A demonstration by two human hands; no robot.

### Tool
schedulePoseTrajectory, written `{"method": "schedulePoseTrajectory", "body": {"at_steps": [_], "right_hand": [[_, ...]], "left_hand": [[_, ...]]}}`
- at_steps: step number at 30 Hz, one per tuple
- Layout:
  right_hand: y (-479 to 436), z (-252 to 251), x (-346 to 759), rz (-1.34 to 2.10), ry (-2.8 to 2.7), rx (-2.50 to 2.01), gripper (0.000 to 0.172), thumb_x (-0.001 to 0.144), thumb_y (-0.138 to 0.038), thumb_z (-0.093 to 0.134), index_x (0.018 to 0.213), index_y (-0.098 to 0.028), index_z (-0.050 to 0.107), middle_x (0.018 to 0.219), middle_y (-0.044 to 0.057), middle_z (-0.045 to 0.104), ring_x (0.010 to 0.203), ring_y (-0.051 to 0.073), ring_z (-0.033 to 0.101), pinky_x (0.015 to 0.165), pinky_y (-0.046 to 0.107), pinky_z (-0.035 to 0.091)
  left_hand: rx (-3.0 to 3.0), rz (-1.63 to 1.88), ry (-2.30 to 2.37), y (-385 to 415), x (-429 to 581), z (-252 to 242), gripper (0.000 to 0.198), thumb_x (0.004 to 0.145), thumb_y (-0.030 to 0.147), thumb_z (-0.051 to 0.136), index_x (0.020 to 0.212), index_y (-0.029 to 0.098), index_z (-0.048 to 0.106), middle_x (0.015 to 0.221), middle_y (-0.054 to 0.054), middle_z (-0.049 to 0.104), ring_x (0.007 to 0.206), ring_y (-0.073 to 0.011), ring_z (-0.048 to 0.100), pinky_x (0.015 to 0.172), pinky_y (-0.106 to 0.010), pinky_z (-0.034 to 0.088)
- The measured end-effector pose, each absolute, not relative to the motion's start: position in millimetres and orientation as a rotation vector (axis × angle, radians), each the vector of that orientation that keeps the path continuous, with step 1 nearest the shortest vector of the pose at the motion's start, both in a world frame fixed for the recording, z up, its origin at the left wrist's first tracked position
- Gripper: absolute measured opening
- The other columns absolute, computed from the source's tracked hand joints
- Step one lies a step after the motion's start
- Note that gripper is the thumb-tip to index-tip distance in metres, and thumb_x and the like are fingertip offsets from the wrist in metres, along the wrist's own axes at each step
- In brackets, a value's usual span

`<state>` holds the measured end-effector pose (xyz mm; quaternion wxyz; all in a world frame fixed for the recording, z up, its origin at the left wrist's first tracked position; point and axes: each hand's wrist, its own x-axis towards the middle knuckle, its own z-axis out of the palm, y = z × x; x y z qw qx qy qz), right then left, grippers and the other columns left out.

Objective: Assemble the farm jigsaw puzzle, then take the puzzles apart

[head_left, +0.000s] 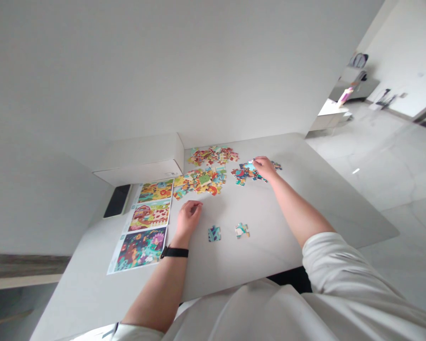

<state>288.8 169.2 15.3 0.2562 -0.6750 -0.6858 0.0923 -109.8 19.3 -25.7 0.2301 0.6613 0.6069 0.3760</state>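
Note:
My right hand (pixel 264 167) is over a pile of dark blue and red puzzle pieces (pixel 242 175), its fingertips pinched on a puzzle piece that is mostly covered. On the tabletop beside the picture sheet (pixel 149 226) rests my left hand (pixel 189 217), fingers curled in and nothing visible in them. Two loose pieces lie in front of me: a blue patterned puzzle piece (pixel 214 233) and a puzzle piece with white and teal (pixel 242 230), apart from each other. The sheet shows three printed scenes, one above another.
Beyond my left hand is a heap of yellow and green puzzle pieces (pixel 202 181), with a pink and red heap (pixel 215 155) behind it. A white box (pixel 142 161) stands against the wall. A dark phone (pixel 117 201) lies left of the sheet on the table (pixel 270 246).

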Motion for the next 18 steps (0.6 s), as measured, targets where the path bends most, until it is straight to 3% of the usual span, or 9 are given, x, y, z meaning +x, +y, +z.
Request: {"method": "schedulePoseTrajectory", "body": {"at_steps": [4, 10, 18], "right_hand": [[178, 17, 287, 0.25, -1.94, -1.865, 0.037, 0.101, -0.024, 0.055, 0.129, -0.022, 0.08, 0.136, 0.011, 0.074, 0.134, 0.026, 0.063, 0.12, 0.038, 0.044], [164, 2, 301, 0.153, -2.133, -1.971, 0.03, 0.093, -0.031, 0.076, 0.122, -0.031, 0.082, 0.147, 0.008, 0.067, 0.137, 0.03, 0.059, 0.12, 0.047, 0.041], [149, -6, 332, 0.171, -2.128, -1.932, 0.036, 0.095, -0.02, 0.066, 0.126, -0.026, 0.081, 0.151, 0.012, 0.064, 0.136, 0.029, 0.059, 0.121, 0.045, 0.042]], "left_hand": [[1.821, 1.041, 1.679, 19, -110, -26, 0.024, 0.093, 0.041, 0.058, 0.093, 0.022, 0.074, 0.098, -0.009, 0.077, 0.095, -0.0254, 0.071, 0.093, -0.039, 0.056], [1.835, 1.033, 1.679, 19, -109, -23, 0.023, 0.094, 0.039, 0.058, 0.093, 0.023, 0.074, 0.098, -0.009, 0.077, 0.098, -0.0261, 0.071, 0.095, -0.04, 0.057], [1.813, 1.033, 1.68, 19, -108, -23, 0.024, 0.093, 0.042, 0.058, 0.093, 0.022, 0.073, 0.097, -0.009, 0.076, 0.094, -0.0254, 0.071, 0.093, -0.039, 0.057]]}}
